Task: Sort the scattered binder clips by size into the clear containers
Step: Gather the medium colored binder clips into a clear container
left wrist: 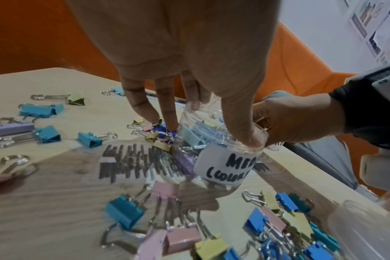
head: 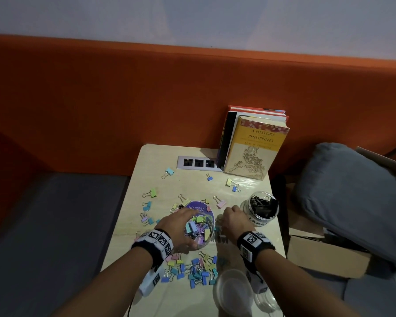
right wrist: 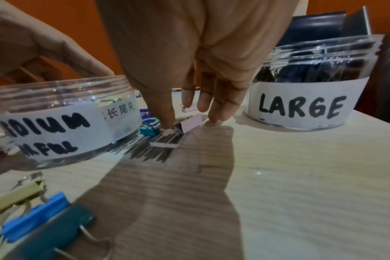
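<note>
The left hand [left wrist: 189, 58] grips the rim of the medium-clip jar [left wrist: 220, 146], steadying it on the counter [right wrist: 301, 176]. The right hand [right wrist: 203, 58] reaches fingers-down onto a pink binder clip [right wrist: 193, 124] lying between that jar and the large-clip jar [right wrist: 309, 91]; whether the grip has closed cannot be told. The next move calls for a firm pinch, then a lift over the medium jar's rim.

— What's at the centre of the frame?
— The left hand [left wrist: 178, 58] grips the rim of a clear jar [left wrist: 220, 154] of coloured clips.
— And the right hand [left wrist: 285, 119]?
— Mid-right, touching the jar's far rim. Loose clips [left wrist: 122, 211] lie across the table [left wrist: 44, 193].
</note>
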A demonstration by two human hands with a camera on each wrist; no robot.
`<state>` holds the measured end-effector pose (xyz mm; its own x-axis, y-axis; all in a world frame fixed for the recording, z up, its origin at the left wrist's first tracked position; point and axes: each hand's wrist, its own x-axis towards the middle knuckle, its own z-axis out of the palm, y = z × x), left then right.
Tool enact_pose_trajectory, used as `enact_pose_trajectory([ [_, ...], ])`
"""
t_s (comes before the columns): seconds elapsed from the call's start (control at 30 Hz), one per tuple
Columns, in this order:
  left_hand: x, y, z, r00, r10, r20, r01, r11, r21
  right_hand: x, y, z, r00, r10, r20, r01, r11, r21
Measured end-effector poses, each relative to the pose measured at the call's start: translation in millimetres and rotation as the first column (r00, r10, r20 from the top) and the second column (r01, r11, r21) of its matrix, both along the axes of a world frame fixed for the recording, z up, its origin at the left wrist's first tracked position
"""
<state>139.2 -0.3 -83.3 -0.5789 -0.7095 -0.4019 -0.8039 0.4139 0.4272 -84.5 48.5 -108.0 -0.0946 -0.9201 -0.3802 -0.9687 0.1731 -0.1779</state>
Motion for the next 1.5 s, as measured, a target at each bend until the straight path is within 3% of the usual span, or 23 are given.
enact_pose_trajectory([
  [0.23,0,0,-2,1.0,0.007,0.003,-0.007,1.0,0.001,3,7,8,1.0,-0.002,-0.029,0.002,1.0,0.018],
  [0.37,1,0,-4,1.0,0.013,-0.013,-0.013,1.0,0.002,4,11,20,0.99,-0.076,0.117,0.089,0.99,-0.107],
  [0.53,2,-1,-4,1.0,0.008,-0.009,-0.008,1.0,-0.017,15,3,45,0.956,0.075,0.284,0.013,0.955,-0.296],
  [0.67,2,-1,-4,1.0,0.015,-0.024,-0.016,1.0,-0.009,31,3,57,0.906,0.222,0.36,-0.149,0.964,-0.221],
  [0.73,2,-1,-4,0.999,0.021,-0.03,-0.021,1.0,-0.013,32,3,57,0.902,0.212,0.376,-0.153,0.971,-0.181],
  [1.0,3,0,-5,0.999,0.022,-0.028,-0.022,1.0,-0.009,6,-5,40,0.959,-0.045,0.281,0.092,0.983,-0.158],
  [1.3,3,-2,-5,0.999,0.012,-0.03,-0.012,1.0,0.007,0,-22,13,0.989,0.067,0.135,-0.08,0.992,0.096],
  [1.5,3,-2,-6,0.999,0.024,-0.038,-0.024,1.0,0.006,4,-23,-3,0.99,0.082,0.112,-0.086,0.996,0.034],
])
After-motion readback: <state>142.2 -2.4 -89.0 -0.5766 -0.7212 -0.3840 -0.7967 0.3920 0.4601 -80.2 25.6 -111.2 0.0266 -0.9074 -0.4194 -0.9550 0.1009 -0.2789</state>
